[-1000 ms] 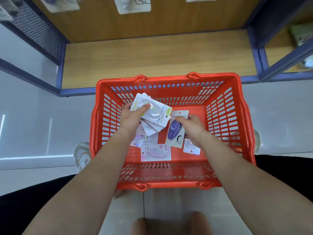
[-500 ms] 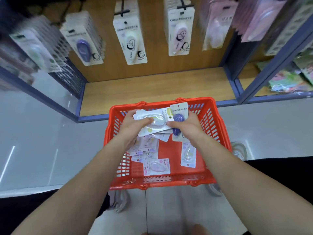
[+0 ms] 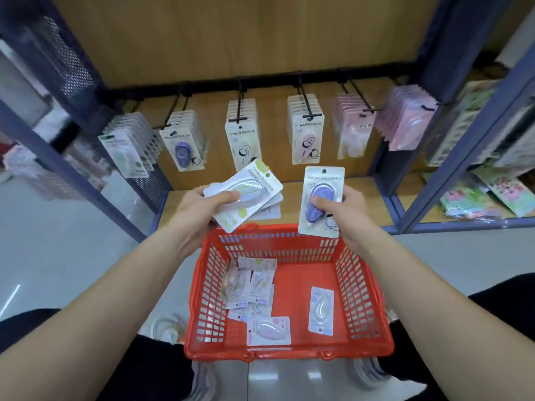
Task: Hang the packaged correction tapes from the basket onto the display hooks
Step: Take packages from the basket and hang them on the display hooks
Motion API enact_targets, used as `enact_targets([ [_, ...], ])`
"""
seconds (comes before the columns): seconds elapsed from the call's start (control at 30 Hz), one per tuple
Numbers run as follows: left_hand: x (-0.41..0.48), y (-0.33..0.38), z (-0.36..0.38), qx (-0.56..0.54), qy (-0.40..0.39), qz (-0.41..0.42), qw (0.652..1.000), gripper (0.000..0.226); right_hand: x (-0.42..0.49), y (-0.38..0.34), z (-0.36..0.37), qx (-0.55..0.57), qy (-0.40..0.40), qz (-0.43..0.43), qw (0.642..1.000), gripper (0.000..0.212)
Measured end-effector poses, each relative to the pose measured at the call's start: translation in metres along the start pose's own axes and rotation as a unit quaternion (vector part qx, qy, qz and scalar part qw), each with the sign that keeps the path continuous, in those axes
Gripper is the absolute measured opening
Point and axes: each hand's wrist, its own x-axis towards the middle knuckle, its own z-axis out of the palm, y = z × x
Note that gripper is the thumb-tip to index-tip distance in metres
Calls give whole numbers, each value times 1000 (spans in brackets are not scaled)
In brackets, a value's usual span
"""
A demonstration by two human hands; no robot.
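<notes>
My left hand [image 3: 199, 211] grips a fanned stack of green correction tape packs [image 3: 246, 192] above the far rim of the red basket [image 3: 362, 299]. My right hand [image 3: 344, 218] holds a single purple correction tape pack [image 3: 322, 198] upright, its hang hole at the top. Several more packs [image 3: 254, 287] lie loose on the basket floor, one apart at the right [image 3: 320, 309]. A black rail of display hooks [image 3: 304, 96] crosses the wooden back panel, each hook carrying a row of packs; a hook with matching purple packs [image 3: 182, 146] hangs at the left.
Blue metal uprights [image 3: 451, 157] frame the bay on both sides, with a mesh side panel [image 3: 69, 70] at the left. A wooden shelf [image 3: 367, 198] runs below the hooks. Colourful packets [image 3: 486, 195] fill the neighbouring bay at the right. My knees flank the basket on the floor.
Both hands have lifted out of the basket with their packs, to below the hooks. The view has tilted up, bringing the whole hook rail into sight.
</notes>
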Motion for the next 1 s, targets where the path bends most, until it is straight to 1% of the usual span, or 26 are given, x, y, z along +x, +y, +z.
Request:
enact_targets([
  [0.1, -13, 7, 4, -45, 23, 22, 998, 38, -16, -5, 15, 19, -35, 0, 999, 13],
  [0.17, -17, 7, 9, -66, 37, 26, 997, 34, -25, -3, 33, 29, -49, -7, 998, 14],
  [0.2, -19, 6, 12, -70, 39, 27, 996, 37, -28, -2, 41, 47, -55, -7, 997, 16],
  [0.3, -23, 1, 21, -53, 46, 30, 997, 64, -36, -3, 53, 106, -65, -2, 992, 25],
  [0.33, -23, 0, 22, -34, 54, 31, 997, 70, -38, -3, 54, 117, -61, 1, 991, 26],
  [0.4, -26, -2, 20, 15, 46, 32, 998, 76, -39, -4, 53, 106, -52, -4, 993, 23],
  [0.47, -29, -2, 16, 68, 11, 31, 997, 83, -39, -6, 54, 82, -52, -21, 995, 21],
  [0.5, -31, -1, 13, 96, -13, 29, 995, 82, -40, -8, 56, 77, -55, -29, 995, 21],
  [0.57, -36, -2, 9, 130, -46, 32, 990, 65, -40, -14, 63, 71, -63, -38, 995, 27],
  [0.63, -37, -1, 0, 126, -32, 39, 991, 44, -38, -20, 73, 62, -70, -40, 995, 34],
  [0.7, -35, 2, -17, 112, 2, 45, 993, 35, -33, -23, 84, 51, -70, -37, 996, 36],
  [0.8, -31, 6, -51, 89, 36, 52, 994, 38, -18, -25, 109, 19, -78, -34, 996, 29],
  [0.87, -29, 7, -73, 71, 57, 57, 994, 40, -6, -26, 132, -12, -87, -42, 995, 31],
  [1.0, -27, 0, -111, 31, 85, 60, 994, 42, 25, -30, 189, -53, -90, -67, 992, 27],
])
